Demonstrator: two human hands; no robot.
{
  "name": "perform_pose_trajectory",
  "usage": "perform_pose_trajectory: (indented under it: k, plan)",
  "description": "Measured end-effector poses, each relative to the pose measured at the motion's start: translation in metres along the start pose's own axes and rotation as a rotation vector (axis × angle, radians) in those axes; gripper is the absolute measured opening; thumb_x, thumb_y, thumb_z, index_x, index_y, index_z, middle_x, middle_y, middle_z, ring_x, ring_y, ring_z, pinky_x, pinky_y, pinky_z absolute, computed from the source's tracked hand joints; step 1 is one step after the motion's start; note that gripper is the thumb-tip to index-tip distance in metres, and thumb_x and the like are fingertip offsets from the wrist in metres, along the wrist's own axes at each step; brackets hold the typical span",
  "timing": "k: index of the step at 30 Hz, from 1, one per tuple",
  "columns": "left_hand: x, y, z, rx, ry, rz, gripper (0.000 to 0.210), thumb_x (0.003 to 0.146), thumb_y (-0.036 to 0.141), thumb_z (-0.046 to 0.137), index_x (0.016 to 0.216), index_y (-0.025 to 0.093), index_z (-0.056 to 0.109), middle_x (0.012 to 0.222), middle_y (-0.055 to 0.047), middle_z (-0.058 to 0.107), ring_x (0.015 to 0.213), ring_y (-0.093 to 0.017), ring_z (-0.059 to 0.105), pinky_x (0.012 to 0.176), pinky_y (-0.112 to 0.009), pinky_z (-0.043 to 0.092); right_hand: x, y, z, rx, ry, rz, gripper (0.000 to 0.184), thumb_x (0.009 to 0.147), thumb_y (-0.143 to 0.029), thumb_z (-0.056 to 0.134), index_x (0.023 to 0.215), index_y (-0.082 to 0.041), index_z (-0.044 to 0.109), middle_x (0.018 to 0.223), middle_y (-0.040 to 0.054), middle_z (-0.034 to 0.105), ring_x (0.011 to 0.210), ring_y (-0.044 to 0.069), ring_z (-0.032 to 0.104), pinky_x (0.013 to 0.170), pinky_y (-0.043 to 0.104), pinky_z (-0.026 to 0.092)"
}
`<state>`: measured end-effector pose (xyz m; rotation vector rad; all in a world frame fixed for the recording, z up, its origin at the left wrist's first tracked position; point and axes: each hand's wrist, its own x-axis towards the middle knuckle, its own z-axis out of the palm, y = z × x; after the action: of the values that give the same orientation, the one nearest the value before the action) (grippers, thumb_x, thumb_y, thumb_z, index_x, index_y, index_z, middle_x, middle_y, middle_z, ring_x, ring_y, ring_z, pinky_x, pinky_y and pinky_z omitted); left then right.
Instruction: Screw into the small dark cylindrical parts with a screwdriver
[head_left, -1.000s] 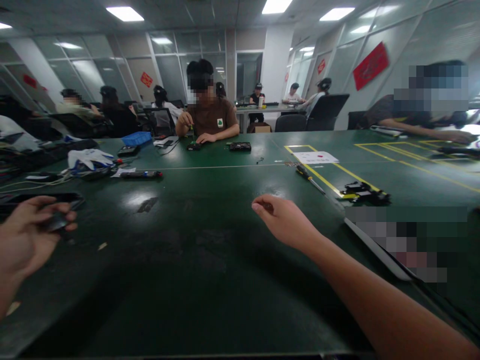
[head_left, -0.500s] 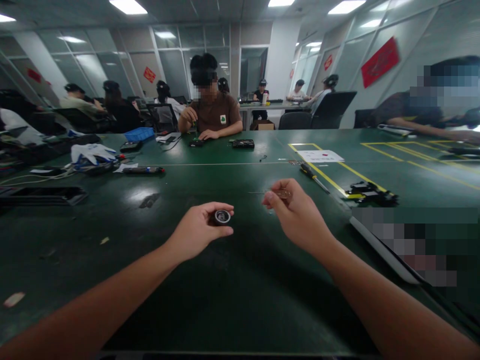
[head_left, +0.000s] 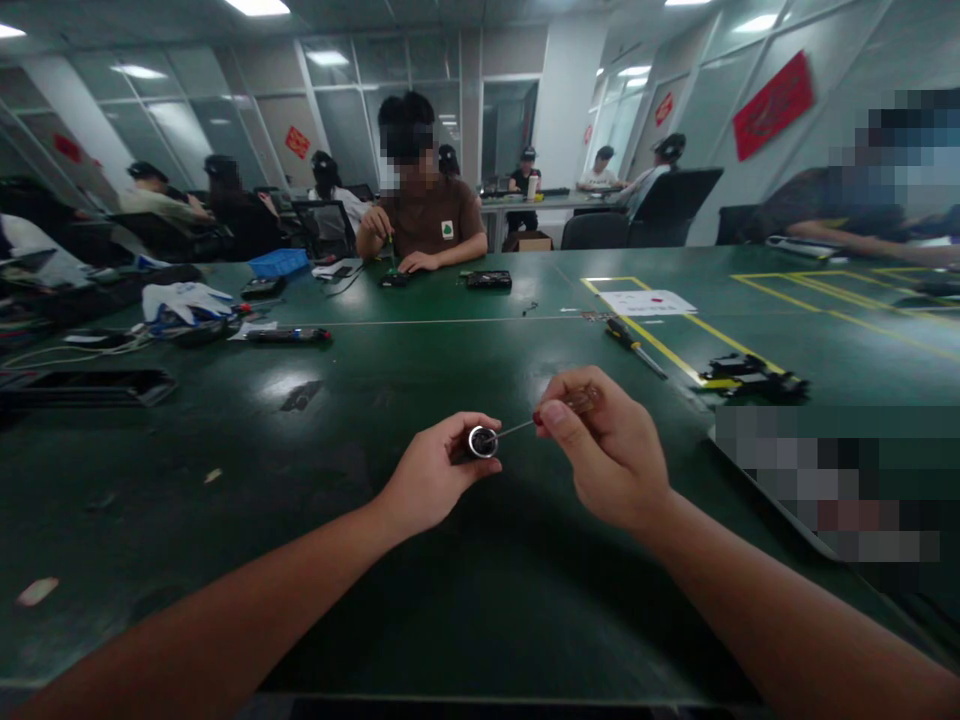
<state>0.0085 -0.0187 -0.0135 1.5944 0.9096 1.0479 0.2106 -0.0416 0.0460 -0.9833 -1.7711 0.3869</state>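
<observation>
My left hand (head_left: 433, 470) grips a short dark cylinder (head_left: 482, 442) with a bright metal rim, its round end turned toward me. In my right hand (head_left: 611, 450) is a screwdriver (head_left: 517, 430) with a thin shaft and a clear reddish handle, partly hidden by my fingers. The shaft points left, and its tip is at the cylinder's opening. How deep the tip sits inside I cannot tell. Both hands are held above the green table (head_left: 450, 620).
A black and yellow screwdriver (head_left: 634, 345) and black parts (head_left: 750, 378) lie at the right. White gloves (head_left: 184, 302), a dark pen-shaped tool (head_left: 289, 336) and a blue basket (head_left: 278, 263) are at the left. Across the table a person (head_left: 431, 220) works on a small device.
My left hand has moved right with the cylinder. The screwdriver has tilted down to the left, and its tip has come from free air to the cylinder's opening.
</observation>
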Motion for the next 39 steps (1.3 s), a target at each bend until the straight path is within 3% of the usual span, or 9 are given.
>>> perform_pose_trajectory:
  k: [7, 19, 28, 39]
  plan:
    - [0.0, -0.005, -0.004, 0.047, -0.038, 0.094, 0.036, 0.079, 0.017, 0.079, 0.113, 0.022, 0.068, 0.115, -0.004, 0.069, 0.11, -0.021, 0.064, 0.101, -0.036, 0.047, -0.001, 0.001, 0.006, -0.01, -0.021, 0.008, 0.015, 0.1, -0.036, 0.054, 0.095, -0.023, 0.059, 0.081, 0.0016, 0.068, 0.071, 0.016, 0.066, 0.065, 0.028, 0.049]
    - [-0.002, -0.003, -0.007, 0.088, -0.007, 0.076, 0.044, 0.078, 0.016, 0.08, 0.119, 0.023, 0.067, 0.117, -0.004, 0.071, 0.112, -0.021, 0.066, 0.103, -0.037, 0.048, 0.0, 0.003, 0.006, -0.01, 0.006, 0.015, 0.02, 0.102, -0.039, 0.051, 0.091, -0.023, 0.057, 0.073, -0.0006, 0.061, 0.065, 0.015, 0.059, 0.062, 0.029, 0.046]
    - [-0.002, -0.009, -0.009, 0.189, -0.006, 0.132, 0.041, 0.078, 0.02, 0.08, 0.118, 0.024, 0.07, 0.117, -0.005, 0.072, 0.111, -0.024, 0.067, 0.104, -0.041, 0.048, -0.001, 0.008, 0.008, 0.037, 0.033, -0.018, 0.018, 0.102, -0.037, 0.052, 0.094, -0.023, 0.057, 0.075, -0.0013, 0.062, 0.064, 0.014, 0.059, 0.061, 0.029, 0.045]
    - [-0.003, -0.008, -0.011, 0.218, -0.018, 0.151, 0.042, 0.079, 0.02, 0.08, 0.119, 0.025, 0.069, 0.117, -0.004, 0.072, 0.112, -0.022, 0.066, 0.103, -0.039, 0.049, 0.001, 0.005, 0.008, -0.064, 0.01, -0.037, 0.015, 0.101, -0.033, 0.054, 0.092, -0.022, 0.057, 0.077, -0.0003, 0.064, 0.065, 0.014, 0.061, 0.061, 0.028, 0.043]
